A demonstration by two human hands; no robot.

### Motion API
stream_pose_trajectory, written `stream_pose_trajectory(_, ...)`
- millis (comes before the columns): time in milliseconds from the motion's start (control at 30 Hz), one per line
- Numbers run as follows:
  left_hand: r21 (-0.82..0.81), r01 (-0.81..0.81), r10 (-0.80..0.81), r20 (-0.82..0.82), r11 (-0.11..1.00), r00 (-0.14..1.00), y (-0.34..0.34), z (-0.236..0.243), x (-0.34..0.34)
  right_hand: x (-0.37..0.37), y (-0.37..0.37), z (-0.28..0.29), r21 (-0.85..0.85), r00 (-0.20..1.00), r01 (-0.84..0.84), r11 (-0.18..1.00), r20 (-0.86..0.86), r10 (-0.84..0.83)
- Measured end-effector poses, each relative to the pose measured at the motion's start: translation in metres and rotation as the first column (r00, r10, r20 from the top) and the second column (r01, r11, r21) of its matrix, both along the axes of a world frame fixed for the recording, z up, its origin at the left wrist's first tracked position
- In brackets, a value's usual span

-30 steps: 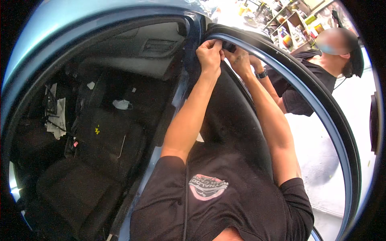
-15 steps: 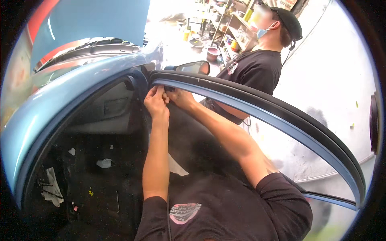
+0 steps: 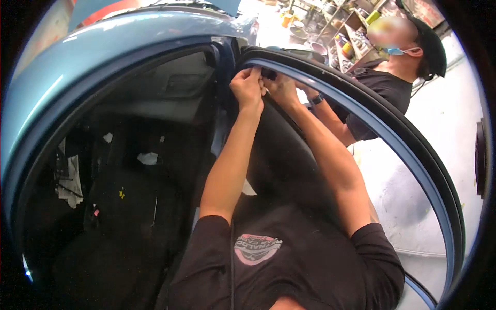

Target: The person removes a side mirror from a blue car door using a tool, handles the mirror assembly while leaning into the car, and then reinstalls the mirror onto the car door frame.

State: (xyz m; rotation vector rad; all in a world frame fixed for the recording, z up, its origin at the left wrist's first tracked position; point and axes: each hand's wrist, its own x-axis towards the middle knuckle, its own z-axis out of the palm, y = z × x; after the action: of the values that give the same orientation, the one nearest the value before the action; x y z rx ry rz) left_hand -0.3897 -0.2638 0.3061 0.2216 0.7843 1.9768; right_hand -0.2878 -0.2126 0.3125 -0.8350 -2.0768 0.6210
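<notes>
An open blue car door stands before me, its window frame curving away to the right with a black rubber seal along the outer edge. Both my hands are raised to the frame's far front corner, close together. My left hand is closed in a pinch at the frame's inner edge; whatever is between its fingertips is hidden. Beside it, my right hand has its fingers curled around a small black piece just under the frame. The piece's exact kind is too dark to tell.
A masked person in a black cap and shirt stands beyond the door, a watch-wearing forearm near the frame. The dark car interior holds scraps of paper. Cluttered shelves with pots stand behind.
My view has tilted, so the car and door sit higher and the door corner farther right. The other person's forearm has come up behind the frame. My hands stay at the same corner.
</notes>
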Motion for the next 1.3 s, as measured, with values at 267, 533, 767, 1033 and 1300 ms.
stream_pose_trajectory(267,0.117,-0.003,-0.006,0.071,0.993,0.997,0.001,-0.009,-0.002,-0.004,-0.002,0.011,-0.051,0.998,0.004,0.999,0.068,-0.001)
stream_pose_trajectory(533,0.057,0.006,-0.008,0.024,0.998,1.0,0.005,-0.006,-0.002,0.001,0.012,0.0,-0.003,0.989,0.07,0.998,0.133,-0.069)
stream_pose_trajectory(767,0.125,0.012,-0.012,0.0,0.992,1.0,0.004,-0.015,0.0,0.0,0.007,0.004,-0.001,0.988,0.084,0.996,0.128,-0.083)
stream_pose_trajectory(1033,0.083,-0.04,0.044,-0.049,0.996,0.998,0.008,-0.007,0.001,0.003,0.014,-0.002,0.035,0.994,0.067,0.997,0.082,-0.069)
stream_pose_trajectory(1300,0.031,-0.061,0.065,-0.164,0.998,0.984,0.005,-0.011,0.003,0.002,0.012,0.001,0.132,0.993,0.039,0.99,0.102,-0.052)
